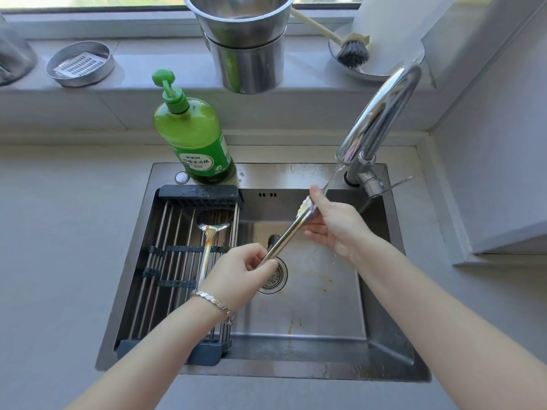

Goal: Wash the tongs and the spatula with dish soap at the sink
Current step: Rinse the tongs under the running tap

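The metal tongs slant across the sink, their soiled tips under the water from the faucet. The right hand pinches the tip end; the left hand grips the handle end. The spatula lies on the drain rack at the sink's left. A green dish soap bottle stands on the rim behind.
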Demonstrator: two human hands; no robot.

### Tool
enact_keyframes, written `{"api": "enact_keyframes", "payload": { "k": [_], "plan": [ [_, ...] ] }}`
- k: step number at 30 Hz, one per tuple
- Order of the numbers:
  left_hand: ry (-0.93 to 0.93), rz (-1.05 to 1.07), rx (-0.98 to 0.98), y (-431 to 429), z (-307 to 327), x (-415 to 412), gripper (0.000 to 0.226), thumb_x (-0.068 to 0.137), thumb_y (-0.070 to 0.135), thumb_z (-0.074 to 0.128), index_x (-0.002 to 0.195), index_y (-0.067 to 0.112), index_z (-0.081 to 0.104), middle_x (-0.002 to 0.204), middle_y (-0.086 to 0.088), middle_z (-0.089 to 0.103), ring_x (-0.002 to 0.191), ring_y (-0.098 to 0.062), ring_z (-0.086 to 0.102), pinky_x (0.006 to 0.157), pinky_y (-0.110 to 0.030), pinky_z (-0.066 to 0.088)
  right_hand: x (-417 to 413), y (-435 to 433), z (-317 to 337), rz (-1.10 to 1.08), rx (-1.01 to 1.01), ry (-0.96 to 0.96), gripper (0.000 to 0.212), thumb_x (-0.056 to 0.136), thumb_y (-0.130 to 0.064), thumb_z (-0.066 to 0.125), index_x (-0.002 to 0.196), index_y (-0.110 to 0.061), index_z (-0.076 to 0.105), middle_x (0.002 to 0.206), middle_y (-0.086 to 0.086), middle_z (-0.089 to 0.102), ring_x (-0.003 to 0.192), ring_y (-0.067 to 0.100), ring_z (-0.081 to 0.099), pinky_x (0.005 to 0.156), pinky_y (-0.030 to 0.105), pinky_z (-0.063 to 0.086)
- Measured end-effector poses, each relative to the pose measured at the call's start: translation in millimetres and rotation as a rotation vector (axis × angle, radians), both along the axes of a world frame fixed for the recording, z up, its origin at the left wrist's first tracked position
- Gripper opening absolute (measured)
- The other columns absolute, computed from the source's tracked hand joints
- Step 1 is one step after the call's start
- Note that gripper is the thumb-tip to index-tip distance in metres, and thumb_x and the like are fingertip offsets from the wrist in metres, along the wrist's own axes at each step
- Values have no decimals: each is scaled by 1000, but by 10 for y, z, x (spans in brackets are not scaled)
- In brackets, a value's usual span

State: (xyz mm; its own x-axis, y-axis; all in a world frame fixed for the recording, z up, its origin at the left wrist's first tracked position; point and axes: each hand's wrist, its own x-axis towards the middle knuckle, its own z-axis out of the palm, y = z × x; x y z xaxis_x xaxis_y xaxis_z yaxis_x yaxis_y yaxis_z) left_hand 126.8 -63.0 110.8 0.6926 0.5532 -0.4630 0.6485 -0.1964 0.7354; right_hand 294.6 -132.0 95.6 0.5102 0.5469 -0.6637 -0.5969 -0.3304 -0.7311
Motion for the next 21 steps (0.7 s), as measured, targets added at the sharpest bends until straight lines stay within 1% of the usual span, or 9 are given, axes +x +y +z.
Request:
{"api": "enact_keyframes", "payload": {
  "k": [2,5,8,10,11,14,17,19,21],
  "plan": [
    [-18,40,-56,5,-20,-3,24,83,25,61,67,9,56,59,1,58,64,-18,57,74,-44,55,-20,-23,-11,-16,-1,-31,42,89,-47,53,68,-11,60,55,1,68,51,11,67,46,18,51],
    [-72,168,-205,4,-34,40,31,86,23,62,59,12,51,48,7,56,59,-17,57,71,-40,52,-28,-110,-28,-18,20,-31,39,90,-42,54,72,-10,63,62,2,70,59,13,68,49,19,52],
    [-27,180,-301,17,-18,116,27,90,28,57,68,12,60,64,-4,64,68,-14,60,77,-38,52,-15,-205,-21,-16,49,41,27,90,-30,58,77,-8,63,58,-1,69,54,11,68,50,19,54],
    [45,103,-309,48,-17,185,27,89,36,55,72,18,65,74,2,71,83,-13,62,75,-34,53,-9,-254,-15,-39,49,55,20,89,-24,60,78,-7,63,56,-2,68,51,9,67,50,18,54],
    [77,76,-306,63,-16,234,30,88,41,55,70,19,65,73,5,72,84,-12,62,71,-31,52,-7,-273,-9,-48,49,47,18,88,-22,62,78,-7,63,55,-2,68,50,9,67,49,18,54],
    [156,45,-285,72,36,460,52,83,57,53,55,14,60,56,2,69,60,-10,59,55,-24,47,2,-291,29,-43,46,-9,10,83,-15,68,76,-7,64,54,-2,68,50,7,66,48,15,51],
    [199,-16,-130,46,88,695,59,82,65,46,48,17,53,38,1,58,36,-11,45,43,-18,37,58,-308,81,-115,58,-34,8,80,-10,70,77,-8,63,52,-4,67,47,4,64,47,14,51],
    [148,-100,-67,54,96,795,58,88,59,42,47,20,53,42,3,59,38,-7,46,41,-17,37,131,-333,106,-176,78,-13,9,81,-12,69,77,-9,62,52,-4,67,47,5,64,48,14,52],
    [91,-141,-164,98,110,841,47,92,49,42,57,22,59,53,9,65,54,0,56,47,-16,40,205,-364,102,-244,93,25,10,81,-14,69,76,-9,62,53,-3,66,47,6,64,49,15,53]
  ]
}}
